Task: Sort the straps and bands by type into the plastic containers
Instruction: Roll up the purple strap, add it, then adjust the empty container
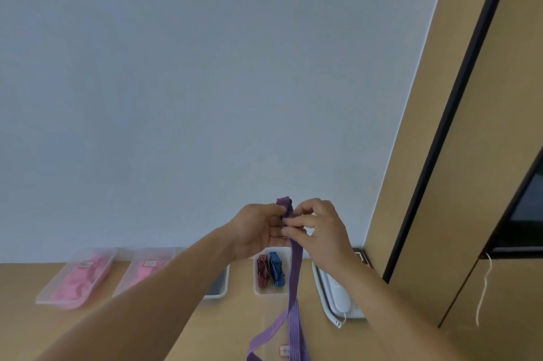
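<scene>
You are holding the strap (295,272) up in the air above the table (147,328), clear of the trays. Your left hand (258,231) is cupping the folded top end, with its fingers curled round it. Your right hand (317,228) is pinching the same end between thumb and fingertips, just beside the left. Below your hands the rest is hanging loose, one length running straight down and a tail looping off towards the bottom edge of the view.

By the look of it, you are gathering the strap into a flat bundle like the red bundle (262,271) and the blue bundle (276,269) lying side by side in the tray (266,293) beneath your hands. Doing this well is calling for even folds, the left hand clamping what is stacked while the right is drawing up the next length and laying it edge to edge. The slack is the risk: the dangling tail is curling and could drag across the tray. The stripes are matching those two bundles, so that tray is looking like the right home, not the pink tray (55,281) far left.
</scene>
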### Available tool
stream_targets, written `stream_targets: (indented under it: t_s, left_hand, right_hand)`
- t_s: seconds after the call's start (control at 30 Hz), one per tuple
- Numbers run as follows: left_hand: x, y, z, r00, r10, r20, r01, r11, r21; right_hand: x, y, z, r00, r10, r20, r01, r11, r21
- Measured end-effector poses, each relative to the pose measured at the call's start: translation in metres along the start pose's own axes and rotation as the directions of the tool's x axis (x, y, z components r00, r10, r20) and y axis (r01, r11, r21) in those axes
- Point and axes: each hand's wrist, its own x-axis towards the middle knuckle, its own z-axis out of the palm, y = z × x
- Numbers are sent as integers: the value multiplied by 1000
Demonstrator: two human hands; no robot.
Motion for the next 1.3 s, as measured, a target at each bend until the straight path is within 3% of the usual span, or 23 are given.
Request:
stream_targets:
  t_s: [0.13, 0.23, 0.33, 0.4, 0.47, 0.77, 0.97, 1.17, 1.3]
  left_hand:
    - [2, 1, 2, 995, 82, -47, -82, 997, 0]
    - [3, 2, 4, 990, 136, -22, -136, 991, 2]
    - [3, 4, 6, 984, 180, 9, -180, 983, 24]
    - [3, 5, 7, 978, 207, 14, -208, 976, 71]
    - [4, 6, 6, 973, 230, 5, -229, 966, 120]
    - [-6, 13, 4, 955, 291, -64, -217, 827, 518]
    - [-9, 12, -1, 975, 212, -69, -132, 799, 586]
    - [-11, 18, 1, 981, 196, -9, -151, 783, 603]
    - [-7, 18, 0, 982, 184, -31, -129, 789, 601]
  right_hand:
    - [-5, 3, -1, 999, 33, 6, -33, 997, 73]
    - [-2, -2, -5, 964, 259, -64, -220, 906, 362]
    - [2, -9, -6, 868, 479, 133, -468, 697, 543]
    - [2, -14, -8, 818, 492, 299, -560, 565, 606]
    - [1, -18, -11, 797, 475, 374, -595, 513, 618]
    - [1, -25, -8, 813, 523, 256, -572, 640, 513]
    - [2, -28, -7, 850, 502, 156, -501, 684, 530]
    - [0, -21, -4, 828, 493, 268, -550, 620, 559]
    - [1, -20, 0, 807, 543, 231, -574, 633, 520]
